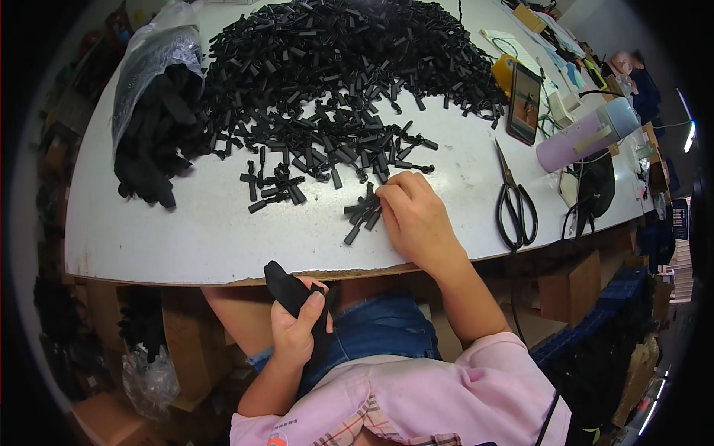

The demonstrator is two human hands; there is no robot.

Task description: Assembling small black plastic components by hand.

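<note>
My left hand (291,334) is closed round a folded black fabric strap (284,288), held over my lap just off the table's front edge. The strap's rounded end sticks up past my fingers and the rest hangs down. On the tabletop, my right hand (418,219) has its fingertips pinched together beside a small cluster of black tabs with looped ends (363,215). Whether one is between those fingertips is hidden. Many more such pieces form a large pile (320,63) at the far side, thinning out toward me.
At the left, a clear plastic bag (165,41) spills black fabric straps (152,141). Black-handled scissors (513,212) lie right of my hand. Beyond them are a phone (525,108), a yellow tape roll (503,74) and a lilac bottle (576,140). Cardboard boxes (569,290) stand below the white table (156,241).
</note>
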